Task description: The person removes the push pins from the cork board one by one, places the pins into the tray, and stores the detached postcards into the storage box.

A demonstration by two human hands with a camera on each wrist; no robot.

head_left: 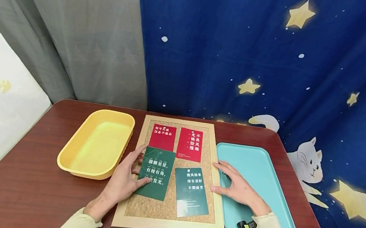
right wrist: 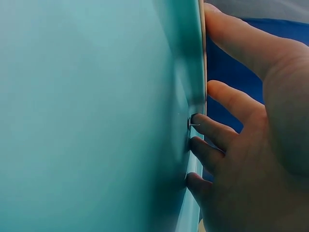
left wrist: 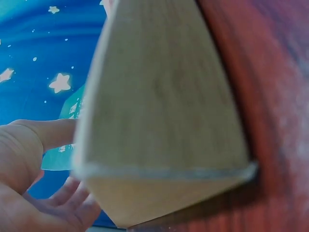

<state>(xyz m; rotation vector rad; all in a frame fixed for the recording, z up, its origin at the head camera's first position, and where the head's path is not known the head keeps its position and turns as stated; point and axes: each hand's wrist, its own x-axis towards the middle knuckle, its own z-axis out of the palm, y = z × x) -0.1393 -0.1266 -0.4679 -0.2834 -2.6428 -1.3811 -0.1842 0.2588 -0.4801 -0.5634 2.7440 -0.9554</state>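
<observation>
A wood-framed corkboard lies on the table. My left hand holds a dark green card with white lettering over the board's left side, thumb across its front and other fingers at its left edge. The left wrist view shows the thumb reaching behind the board's frame. My right hand rests at the board's right edge, thumb and index finger on the frame, the other fingers over the teal tray. A small pushpin is by those fingertips in the right wrist view.
Two red cards, one left and one right, are on the board's upper half. Another green card is at lower right, with a pin near its top. A yellow bin stands left of the board. Curtains hang behind the table.
</observation>
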